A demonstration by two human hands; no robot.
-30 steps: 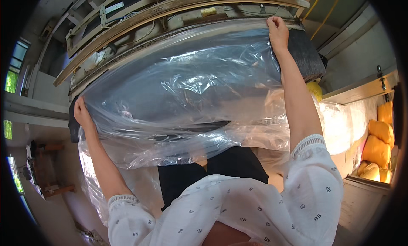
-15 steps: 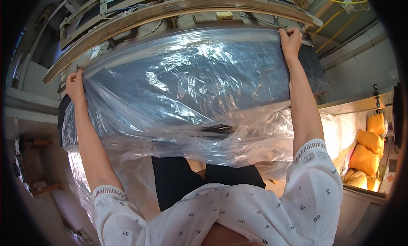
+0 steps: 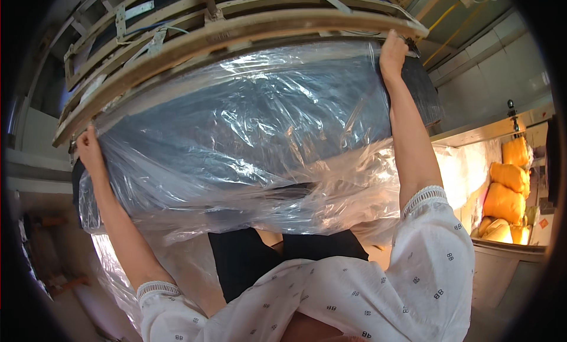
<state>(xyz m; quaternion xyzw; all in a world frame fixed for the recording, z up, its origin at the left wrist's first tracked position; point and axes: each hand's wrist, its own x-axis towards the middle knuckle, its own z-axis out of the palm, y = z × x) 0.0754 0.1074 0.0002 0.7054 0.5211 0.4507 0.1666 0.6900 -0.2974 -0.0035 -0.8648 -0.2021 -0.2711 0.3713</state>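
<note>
Clear, wrinkled plastic film (image 3: 254,129) is stretched between my hands over a dark surface, and its loose near part hangs in folds in front of my legs. My left hand (image 3: 90,148) pinches the film's far left corner, fingers closed. At the far right corner, my right hand (image 3: 392,57) is closed on the film too, its fingertips right by the end of a long wooden bar (image 3: 218,38). This bar runs along the film's far edge and lies close over it. Whether it touches the film, I cannot tell.
Behind the bar stands a slatted frame with metal brackets (image 3: 139,11). Yellow cables (image 3: 440,18) hang at the far right. Several orange bundles (image 3: 505,191) are stacked on the right, beside a brightly lit ledge. A dark side panel (image 3: 422,94) stands beyond my right forearm.
The wooden bar has come down and nearer, closing the gap at the film's far edge and hiding the yellow block behind it. Both hands still grip the film; my left sits slightly lower in view.
</note>
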